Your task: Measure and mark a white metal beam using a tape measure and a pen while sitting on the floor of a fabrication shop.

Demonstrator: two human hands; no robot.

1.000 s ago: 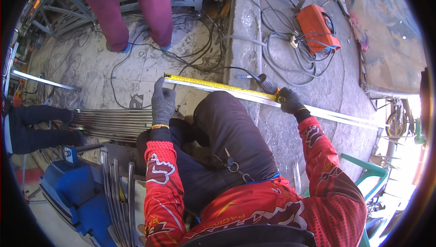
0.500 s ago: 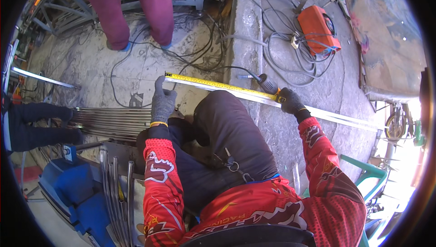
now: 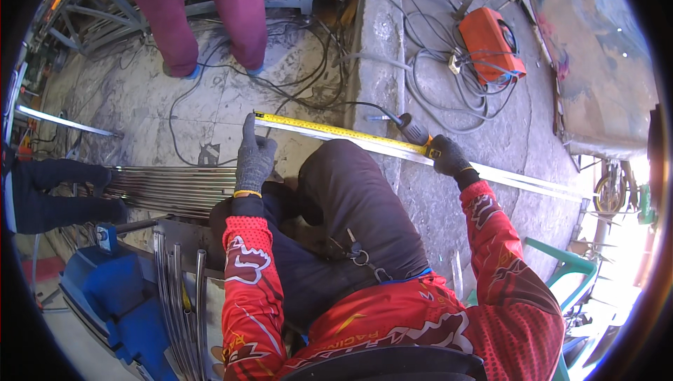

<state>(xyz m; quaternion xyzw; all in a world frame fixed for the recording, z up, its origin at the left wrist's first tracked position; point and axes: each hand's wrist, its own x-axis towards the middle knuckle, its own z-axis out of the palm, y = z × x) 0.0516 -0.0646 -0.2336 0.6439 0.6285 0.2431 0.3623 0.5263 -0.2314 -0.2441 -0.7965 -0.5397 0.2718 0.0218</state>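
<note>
A long pale metal bar (image 3: 519,182) crosses in front of me, with a yellow tape measure's blade (image 3: 336,131) stretched along it. My right hand (image 3: 449,155), in a dark grey glove, is closed around the tape measure's case against the bar. At the left end of the bar and blade is my left hand (image 3: 255,160), also gloved. Its index finger points away from me, against that end, and its other fingers are partly hidden. A corded handheld power tool (image 3: 412,129) lies just beyond the bar, near my right hand.
An orange machine (image 3: 491,46) with coiled cables sits at the far right. Shiny metal tubes (image 3: 175,188) lie at left, near a blue machine (image 3: 116,297). One person in maroon trousers (image 3: 231,9) stands ahead; another's dark-trousered legs (image 3: 56,195) are at left. A concrete step (image 3: 378,51) runs ahead.
My left hand has shifted slightly, its index finger straighter at the end of the blade. My right hand, the tape measure and the bar stay in place.
</note>
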